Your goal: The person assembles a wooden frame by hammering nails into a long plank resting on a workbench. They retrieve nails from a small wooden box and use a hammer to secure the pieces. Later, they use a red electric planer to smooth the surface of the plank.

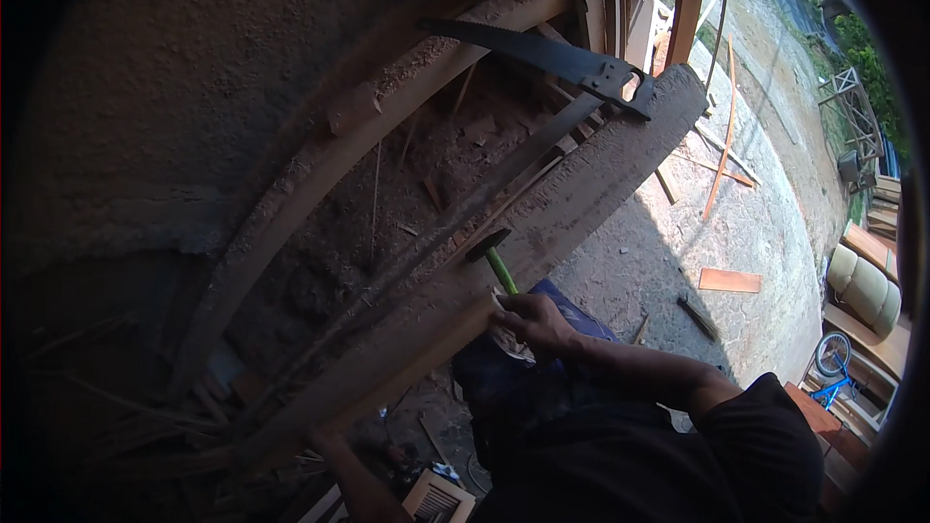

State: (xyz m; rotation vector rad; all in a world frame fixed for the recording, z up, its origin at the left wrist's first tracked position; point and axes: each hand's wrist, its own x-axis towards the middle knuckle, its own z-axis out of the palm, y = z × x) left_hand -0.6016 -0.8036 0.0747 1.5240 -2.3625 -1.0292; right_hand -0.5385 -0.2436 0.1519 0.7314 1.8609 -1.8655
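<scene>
A long wooden board [426,358] lies slantwise on the plank bench in front of me. My right hand [538,323] is closed on its pale upper right end. Right beside that hand is a hammer [499,266] with a dark head and a green handle; the handle's lower part disappears at my fingers. At the lower left, in deep shade, my left hand [329,443] grips the board's near edge, its fingers mostly hidden. Farther up, a handsaw [542,51] lies across the bench, its handle on the wide plank and its blade pointing left.
The wide bench plank [620,165] runs from lower left to upper right. A shavings-covered beam [387,116] lines the rough wall [174,97] at left. Offcuts, including a flat reddish piece [730,280], litter the floor. A blue bicycle [833,373] and a rolled cushion [862,291] are at far right.
</scene>
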